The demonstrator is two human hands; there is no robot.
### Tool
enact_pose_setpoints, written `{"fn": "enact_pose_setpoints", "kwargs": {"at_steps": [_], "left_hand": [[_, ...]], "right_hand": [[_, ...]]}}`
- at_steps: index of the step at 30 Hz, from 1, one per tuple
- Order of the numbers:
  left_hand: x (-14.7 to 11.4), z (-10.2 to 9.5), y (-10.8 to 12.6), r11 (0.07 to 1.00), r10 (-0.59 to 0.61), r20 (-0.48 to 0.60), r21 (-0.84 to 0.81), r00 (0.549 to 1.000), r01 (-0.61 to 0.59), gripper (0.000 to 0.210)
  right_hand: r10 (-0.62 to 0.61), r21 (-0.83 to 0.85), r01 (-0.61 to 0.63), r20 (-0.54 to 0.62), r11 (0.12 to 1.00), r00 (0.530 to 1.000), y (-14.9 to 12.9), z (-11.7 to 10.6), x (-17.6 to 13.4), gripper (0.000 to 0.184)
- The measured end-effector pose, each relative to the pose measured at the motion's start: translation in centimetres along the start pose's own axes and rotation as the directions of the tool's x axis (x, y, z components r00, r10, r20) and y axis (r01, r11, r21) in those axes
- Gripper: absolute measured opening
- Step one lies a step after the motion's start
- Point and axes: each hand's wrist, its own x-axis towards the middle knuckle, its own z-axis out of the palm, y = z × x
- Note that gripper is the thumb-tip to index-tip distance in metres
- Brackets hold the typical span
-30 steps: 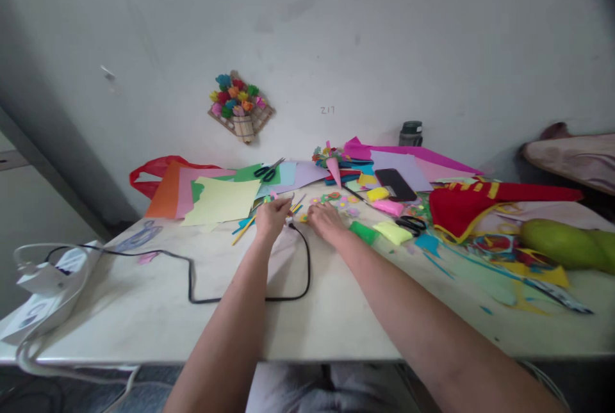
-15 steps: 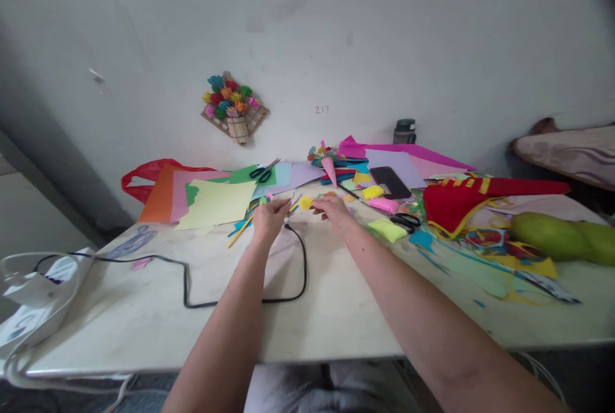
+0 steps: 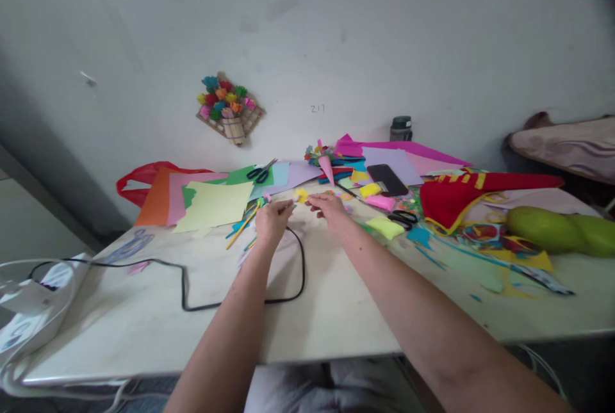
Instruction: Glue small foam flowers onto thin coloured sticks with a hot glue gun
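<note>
While both hands are working just beyond the black cable (image 3: 250, 285), the left hand (image 3: 271, 221) is pinching a small stick, its tip meeting the yellow paper piece (image 3: 302, 195); the right hand (image 3: 329, 207) is steadying that piece, fingers together.

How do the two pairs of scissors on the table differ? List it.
The green-handled scissors lie far back on the colored paper sheets, left of both hands, blades pointing toward the wall. The black-handled scissors lie right of the right hand, among paper scraps beside a yellow-green pack; their blades are hard to make out. Both lie flat, untouched.
</note>
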Motion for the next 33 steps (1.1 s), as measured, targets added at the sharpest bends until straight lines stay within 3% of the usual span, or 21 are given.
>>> {"fn": "enact_pose_setpoints", "kwargs": {"at_steps": [8, 22, 33], "left_hand": [[-0.1, -0.1, 0.8, 0.992, -0.031, -0.011, 0.123, 0.999, 0.032, 0.031], [-0.4, -0.1, 1.4, 0.98, -0.054, -0.008, 0.189, 0.998, 0.055, 0.033], [-0.4, -0.1, 1.6, 0.975, -0.049, -0.003, 0.218, 0.999, 0.048, 0.034]], "right_hand": [[-0.016, 0.015, 0.017, -0.003, 1.0, 1.0, 0.1, 0.2, -0.2, 0.016], [-0.08, -0.096, 0.082, 0.023, 0.992, 0.997, 0.4, 0.1, -0.1, 0.021], [-0.1, -0.088, 0.103, 0.042, 0.991, 0.994, 0.5, 0.2, -0.1, 0.019]]}}
